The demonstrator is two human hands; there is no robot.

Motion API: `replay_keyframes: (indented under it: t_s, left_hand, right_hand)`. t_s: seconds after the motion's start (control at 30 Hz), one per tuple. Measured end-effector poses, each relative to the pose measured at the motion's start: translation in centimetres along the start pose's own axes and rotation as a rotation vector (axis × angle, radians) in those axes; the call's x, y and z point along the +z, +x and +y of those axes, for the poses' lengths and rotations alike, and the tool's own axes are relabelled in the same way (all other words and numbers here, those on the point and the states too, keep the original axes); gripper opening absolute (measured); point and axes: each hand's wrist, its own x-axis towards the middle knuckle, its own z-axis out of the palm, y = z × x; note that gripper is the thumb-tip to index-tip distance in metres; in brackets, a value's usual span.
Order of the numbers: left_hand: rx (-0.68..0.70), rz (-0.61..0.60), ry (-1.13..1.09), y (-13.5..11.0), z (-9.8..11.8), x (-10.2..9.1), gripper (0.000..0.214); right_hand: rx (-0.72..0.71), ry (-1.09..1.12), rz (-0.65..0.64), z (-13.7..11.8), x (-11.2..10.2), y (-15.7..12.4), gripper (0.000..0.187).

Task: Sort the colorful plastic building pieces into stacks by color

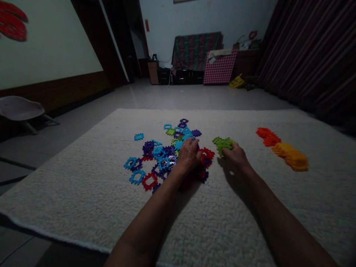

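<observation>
A loose heap of flat plastic interlocking tiles (164,152) in blue, purple, red and green lies on a cream rug (83,185). My left hand (189,154) rests on the right side of the heap, fingers curled down onto the pieces; what it holds, if anything, is hidden. Just to the right, my right hand (236,154) is closed on a stack of green tiles (222,143) that sits on the rug. Further right lie a joined row of orange tiles (267,136) and a row of yellow tiles (290,155).
The rug ends at a near edge by my elbows, with tiled floor around it. A pale chair (19,109) stands at the left wall. At the far wall are a covered cabinet (196,50) and a checked cloth (219,66). A dark curtain (314,55) hangs on the right.
</observation>
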Motion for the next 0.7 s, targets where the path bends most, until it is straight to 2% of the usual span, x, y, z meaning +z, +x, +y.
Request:
replay_keyframes:
  t_s: [0.1, 0.13, 0.2, 0.27, 0.37, 0.43, 0.5, 0.57, 0.7]
  left_hand:
    - [-0.092, 0.037, 0.087, 1.1, -2.5, -0.3, 0.051]
    - [-0.119, 0.045, 0.103, 1.3, -3.3, -0.4, 0.053]
    - [-0.168, 0.044, 0.121, 1.5, -4.6, -0.7, 0.056]
    - [-0.205, 0.015, 0.130, 1.5, -5.6, -0.9, 0.058]
    - [-0.238, -0.064, 0.138, 1.3, -6.5, -1.2, 0.065]
    - [-0.239, -0.112, 0.140, 1.1, -6.6, -1.4, 0.071]
    - [-0.246, -0.140, 0.152, 1.0, -6.5, -1.5, 0.075]
    - [-0.266, -0.155, 0.176, 0.9, -6.4, -1.7, 0.074]
    - [-0.287, -0.168, 0.241, 0.9, -6.0, -1.8, 0.066]
  right_hand:
    - [0.157, -0.173, 0.083, 1.8, -1.5, 1.8, 0.059]
    - [0.135, -0.195, 0.135, 2.1, -1.6, 2.1, 0.065]
    - [-0.002, -0.199, 0.251, 2.0, -1.4, 2.0, 0.069]
    - [-0.199, -0.163, 0.295, 1.1, -0.2, 1.5, 0.062]
    - [-0.479, -0.071, 0.137, -1.2, 2.8, 0.2, 0.051]
    - [-0.582, -0.027, -0.010, -2.7, 5.1, -0.7, 0.052]
    - [-0.599, -0.015, -0.098, -3.7, 7.0, -1.4, 0.056]
    - [-0.566, -0.029, -0.132, -3.9, 8.1, -1.9, 0.061]
    - [-0.527, -0.062, -0.150, -3.1, 8.4, -2.3, 0.059]
